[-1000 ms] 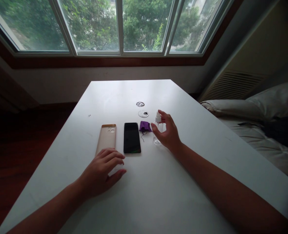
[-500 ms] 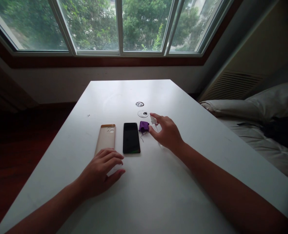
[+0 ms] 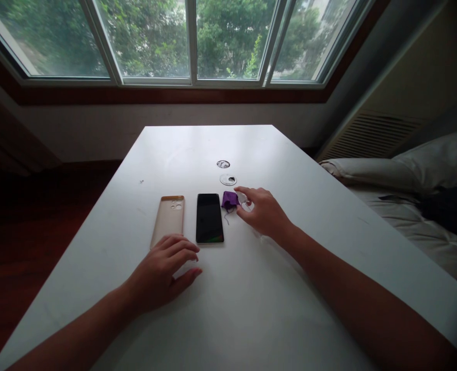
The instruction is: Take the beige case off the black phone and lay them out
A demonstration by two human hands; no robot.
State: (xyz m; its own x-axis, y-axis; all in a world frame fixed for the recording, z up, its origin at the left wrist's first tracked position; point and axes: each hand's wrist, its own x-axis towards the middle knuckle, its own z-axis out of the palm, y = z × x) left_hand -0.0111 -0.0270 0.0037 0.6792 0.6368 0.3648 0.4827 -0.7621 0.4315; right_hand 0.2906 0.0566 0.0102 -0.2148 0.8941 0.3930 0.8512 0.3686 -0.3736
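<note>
Head view: the white counter (image 3: pixel 221 309) carries four items in a row near its middle. From the left edge inward lie a beige phone case (image 3: pixel 168 219), inside face up, then a black phone (image 3: pixel 209 217), screen dark, then a small purple cloth (image 3: pixel 229 200), then a clear spray bottle (image 3: pixel 248 204), mostly hidden behind the right hand (image 3: pixel 265 214). The right hand rests over the bottle with its fingers (image 3: pixel 244 191) loosely curled, forefinger tip touching the cloth's near corner; whether they grip the bottle cannot be told. The left hand (image 3: pixel 161 275) lies flat on the counter just below the case, fingers spread, holding nothing. A round cable port (image 3: pixel 223 164) and its loose cover (image 3: pixel 228 180) sit toward the far edge. No writing or brand marks are legible.
</note>
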